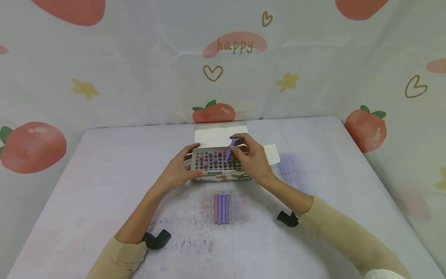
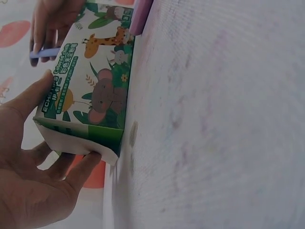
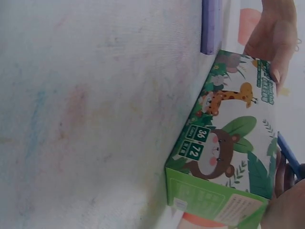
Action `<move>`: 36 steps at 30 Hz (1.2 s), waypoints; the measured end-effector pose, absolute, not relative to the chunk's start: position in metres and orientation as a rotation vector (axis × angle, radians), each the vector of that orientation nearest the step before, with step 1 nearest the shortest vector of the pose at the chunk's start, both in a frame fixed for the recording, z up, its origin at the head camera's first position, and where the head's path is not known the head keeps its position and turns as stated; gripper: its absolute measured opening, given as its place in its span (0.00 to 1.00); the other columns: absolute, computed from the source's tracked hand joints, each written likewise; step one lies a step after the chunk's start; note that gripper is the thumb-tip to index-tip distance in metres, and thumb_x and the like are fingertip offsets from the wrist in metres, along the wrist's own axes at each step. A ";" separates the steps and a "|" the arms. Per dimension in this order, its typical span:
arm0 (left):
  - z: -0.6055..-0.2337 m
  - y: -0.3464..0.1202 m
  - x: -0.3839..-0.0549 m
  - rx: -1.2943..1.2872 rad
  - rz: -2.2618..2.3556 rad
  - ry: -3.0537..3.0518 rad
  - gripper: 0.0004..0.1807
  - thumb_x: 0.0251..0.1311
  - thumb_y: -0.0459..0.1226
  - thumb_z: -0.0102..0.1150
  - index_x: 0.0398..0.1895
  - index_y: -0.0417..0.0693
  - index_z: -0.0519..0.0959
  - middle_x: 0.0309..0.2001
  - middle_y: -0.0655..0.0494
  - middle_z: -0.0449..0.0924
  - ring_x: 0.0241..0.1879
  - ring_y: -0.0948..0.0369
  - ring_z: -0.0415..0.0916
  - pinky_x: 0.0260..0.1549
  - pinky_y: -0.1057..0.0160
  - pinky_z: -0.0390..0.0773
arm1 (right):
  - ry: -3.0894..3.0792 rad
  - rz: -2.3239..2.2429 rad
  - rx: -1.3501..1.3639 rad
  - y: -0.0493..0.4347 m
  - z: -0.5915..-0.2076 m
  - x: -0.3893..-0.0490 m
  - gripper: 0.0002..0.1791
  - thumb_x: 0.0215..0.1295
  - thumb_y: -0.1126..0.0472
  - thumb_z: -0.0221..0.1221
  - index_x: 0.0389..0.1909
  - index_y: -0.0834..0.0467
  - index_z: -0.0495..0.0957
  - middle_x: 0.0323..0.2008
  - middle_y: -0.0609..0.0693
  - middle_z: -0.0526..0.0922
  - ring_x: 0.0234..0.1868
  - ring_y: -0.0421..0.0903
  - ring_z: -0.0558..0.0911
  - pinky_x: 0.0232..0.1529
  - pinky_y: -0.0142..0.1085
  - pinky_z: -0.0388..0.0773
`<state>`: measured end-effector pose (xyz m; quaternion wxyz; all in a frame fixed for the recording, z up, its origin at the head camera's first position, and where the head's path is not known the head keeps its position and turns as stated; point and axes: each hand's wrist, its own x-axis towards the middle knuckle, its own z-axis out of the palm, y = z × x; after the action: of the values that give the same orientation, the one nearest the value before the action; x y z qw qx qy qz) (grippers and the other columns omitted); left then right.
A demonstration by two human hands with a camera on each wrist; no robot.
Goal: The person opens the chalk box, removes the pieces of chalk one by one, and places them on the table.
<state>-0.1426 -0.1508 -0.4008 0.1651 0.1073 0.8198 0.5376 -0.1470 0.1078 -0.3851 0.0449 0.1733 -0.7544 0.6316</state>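
A box of colored chalk (image 1: 223, 177), printed with cartoon animals, stands on the table with its lid folded back. Inside is a tray of round holes with several pink and purple chalks standing in it. My left hand (image 1: 177, 170) grips the box's left end, thumb on the front, fingers round the side. Over the right half of the tray, my right hand (image 1: 253, 157) pinches a purple chalk stick (image 1: 229, 152), tilted, its lower end at the holes. Whether that end is in a hole I cannot tell. In front of the box several pink and purple chalks (image 1: 221, 209) lie side by side.
The white lid (image 1: 220, 135) leans back behind the box, and a side flap (image 1: 271, 154) sticks out right. Chalk smudges mark the white tablecloth (image 1: 188, 252). A printed cloth (image 1: 146, 69) hangs behind the table. A black wrist-mounted piece (image 1: 157, 239) shows by the left sleeve.
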 end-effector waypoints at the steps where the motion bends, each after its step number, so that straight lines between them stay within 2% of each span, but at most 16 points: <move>1: -0.401 -0.151 -0.143 0.308 1.529 2.340 0.51 0.54 0.41 0.75 0.77 0.62 0.55 0.74 0.50 0.55 0.71 0.45 0.58 0.62 0.47 0.73 | -2.300 1.946 0.525 0.108 -0.384 -0.146 0.16 0.70 0.69 0.58 0.56 0.68 0.73 0.42 0.62 0.79 0.38 0.62 0.85 0.38 0.48 0.86; 10: -0.402 -0.150 -0.142 0.316 1.503 2.371 0.50 0.55 0.42 0.74 0.78 0.62 0.54 0.74 0.50 0.55 0.72 0.45 0.57 0.64 0.46 0.71 | -2.340 2.043 0.467 0.120 -0.376 -0.138 0.17 0.71 0.67 0.59 0.58 0.64 0.73 0.41 0.63 0.78 0.35 0.68 0.82 0.36 0.52 0.86; 14: -0.402 -0.150 -0.142 0.312 1.496 2.383 0.50 0.55 0.41 0.74 0.77 0.62 0.54 0.75 0.51 0.54 0.73 0.46 0.56 0.65 0.46 0.69 | -2.371 2.069 0.484 0.124 -0.376 -0.132 0.18 0.71 0.67 0.59 0.59 0.66 0.72 0.41 0.62 0.77 0.34 0.63 0.83 0.34 0.48 0.87; 19: -0.397 -0.148 -0.140 0.318 1.504 2.378 0.50 0.56 0.40 0.73 0.78 0.58 0.54 0.75 0.47 0.55 0.72 0.44 0.55 0.66 0.45 0.68 | -2.429 2.109 0.474 0.129 -0.378 -0.121 0.18 0.69 0.66 0.61 0.58 0.63 0.74 0.42 0.60 0.78 0.33 0.53 0.84 0.33 0.51 0.86; 21: -0.397 -0.148 -0.140 0.318 1.510 2.372 0.50 0.56 0.39 0.73 0.78 0.57 0.53 0.74 0.46 0.55 0.72 0.43 0.55 0.66 0.44 0.68 | -2.449 2.130 0.461 0.129 -0.378 -0.116 0.17 0.68 0.66 0.62 0.57 0.61 0.75 0.42 0.60 0.79 0.34 0.55 0.85 0.34 0.53 0.86; 28: -0.400 -0.148 -0.140 0.299 1.515 2.368 0.51 0.55 0.38 0.73 0.79 0.58 0.52 0.74 0.45 0.56 0.72 0.42 0.55 0.64 0.42 0.69 | -2.489 2.142 0.441 0.131 -0.379 -0.104 0.18 0.66 0.67 0.63 0.56 0.64 0.75 0.41 0.59 0.80 0.31 0.52 0.85 0.33 0.49 0.86; 33: -0.400 -0.148 -0.141 0.294 1.519 2.366 0.51 0.55 0.40 0.74 0.78 0.59 0.53 0.74 0.46 0.57 0.72 0.43 0.56 0.64 0.42 0.69 | -2.492 2.163 0.428 0.133 -0.381 -0.102 0.18 0.66 0.68 0.63 0.56 0.65 0.75 0.39 0.59 0.80 0.32 0.62 0.84 0.31 0.49 0.86; 36: -0.401 -0.148 -0.141 0.289 1.521 2.363 0.51 0.55 0.40 0.74 0.78 0.59 0.54 0.74 0.46 0.57 0.72 0.43 0.56 0.65 0.41 0.68 | -2.508 2.168 0.436 0.134 -0.383 -0.100 0.19 0.66 0.68 0.63 0.56 0.66 0.74 0.39 0.60 0.80 0.31 0.65 0.84 0.32 0.48 0.86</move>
<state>-0.1414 -0.1482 -0.4008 0.1574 0.1012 0.8260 0.5317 -0.1004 0.1338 -0.3835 -0.1008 0.1296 -0.7463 0.6451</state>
